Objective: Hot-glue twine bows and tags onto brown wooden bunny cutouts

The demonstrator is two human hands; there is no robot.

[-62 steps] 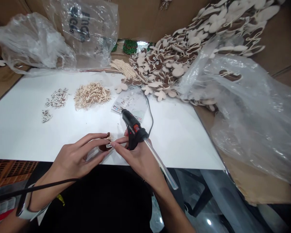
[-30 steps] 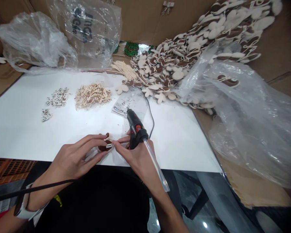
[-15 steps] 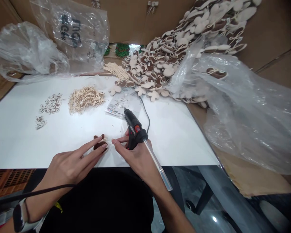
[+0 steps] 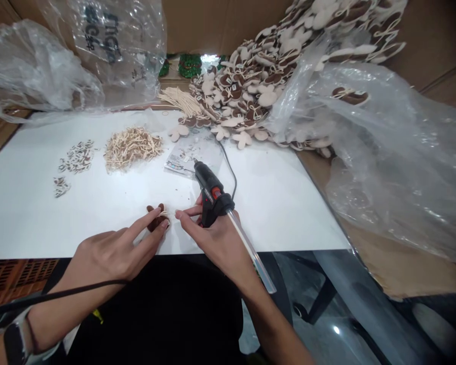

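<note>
My left hand [image 4: 112,253] holds a small brown felt piece [image 4: 154,223] down on the white table, with thumb and fingertips on it. Its shape is partly covered by the fingers. A hot glue gun [image 4: 210,188] rests in my right hand [image 4: 221,241], nozzle facing away from me, with a long clear glue stick [image 4: 251,250] out of its back. The right thumb and forefinger are pinched together just right of the felt piece. A thin pale cord [image 4: 169,214] seems to run from the felt to that pinch; its end is hidden.
On the white table [image 4: 110,213] lie a heap of short cream cords [image 4: 132,148], small brown-and-white bits [image 4: 76,156] and a flat plastic packet [image 4: 186,154]. Finished-looking felt pieces [image 4: 247,96] pile up at the back right, beside a large clear bag [image 4: 395,152]. The gun's cable [image 4: 233,177] curves behind it.
The view has shifted slightly, so the table and heaps sit a little higher. Both hands keep almost the same pose over the felt piece; the left fingers have spread slightly.
</note>
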